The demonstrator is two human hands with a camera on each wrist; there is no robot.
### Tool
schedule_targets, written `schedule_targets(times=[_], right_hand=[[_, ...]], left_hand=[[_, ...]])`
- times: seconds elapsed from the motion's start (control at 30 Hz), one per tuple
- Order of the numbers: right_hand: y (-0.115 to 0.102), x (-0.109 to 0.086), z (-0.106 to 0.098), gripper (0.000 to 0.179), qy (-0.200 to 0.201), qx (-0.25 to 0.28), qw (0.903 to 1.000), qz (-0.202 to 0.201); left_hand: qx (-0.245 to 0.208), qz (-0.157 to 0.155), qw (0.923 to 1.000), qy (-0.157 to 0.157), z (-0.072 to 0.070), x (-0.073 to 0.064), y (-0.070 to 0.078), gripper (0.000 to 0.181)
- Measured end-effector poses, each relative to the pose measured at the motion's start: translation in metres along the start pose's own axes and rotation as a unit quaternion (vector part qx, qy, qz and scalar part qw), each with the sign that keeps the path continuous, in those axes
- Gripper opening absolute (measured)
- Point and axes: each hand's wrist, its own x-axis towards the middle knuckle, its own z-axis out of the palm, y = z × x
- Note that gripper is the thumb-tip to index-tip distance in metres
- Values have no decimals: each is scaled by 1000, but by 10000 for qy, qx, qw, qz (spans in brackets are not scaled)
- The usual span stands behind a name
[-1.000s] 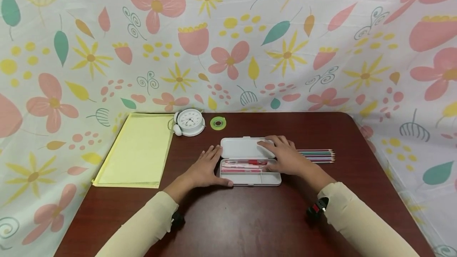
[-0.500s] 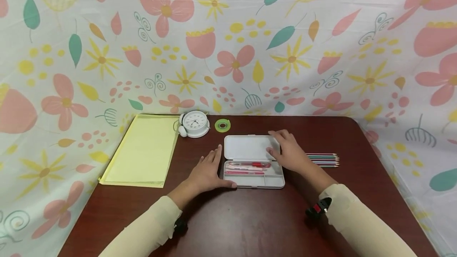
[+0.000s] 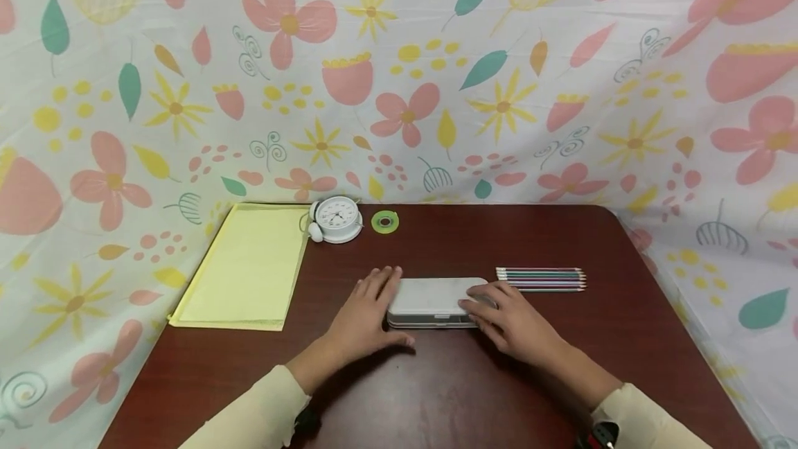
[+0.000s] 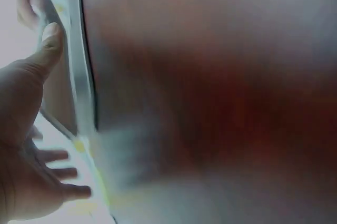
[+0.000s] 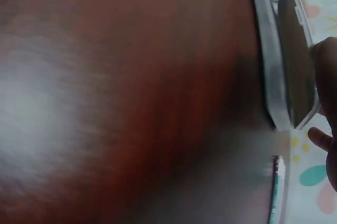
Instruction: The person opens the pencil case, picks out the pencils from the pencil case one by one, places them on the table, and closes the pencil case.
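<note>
A white pencil case (image 3: 427, 294) lies mid-table, its lid lowered over the base with a narrow gap along the front. At its left end my left hand (image 3: 361, 317) rests with fingers spread and the thumb extended along the front. My right hand (image 3: 520, 324) has its fingers on the right part of the lid. In the right wrist view the lid (image 5: 296, 60) stands tilted over the base, and part of the right hand (image 5: 329, 87) is cut off by the frame. The left wrist view is blurred, with the left hand (image 4: 23, 129) beside the case. The pens inside are hidden.
Several colored pencils (image 3: 541, 280) lie in a row right of the case. Behind it are a green tape roll (image 3: 384, 222) and a white alarm clock (image 3: 337, 219). A yellow zip folder (image 3: 246, 269) lies at left, and a floral cloth (image 3: 405, 68) hangs behind the table.
The lid, standing open earlier with pens showing inside, has swung forward and down over the base. My right hand has come forward with it. The left hand stays at the left end.
</note>
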Motion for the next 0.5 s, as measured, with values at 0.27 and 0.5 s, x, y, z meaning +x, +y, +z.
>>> schedule_targets(times=[0.27, 0.5], right_hand=[[-1, -7, 8, 48, -19, -176, 9998, 27], [-9, -9, 12, 45, 1, -317, 9992, 251]], left_hand=[[1063, 765, 9893, -638, -3, -11, 35, 87], [990, 685, 9883, -933, 1, -15, 35, 87]])
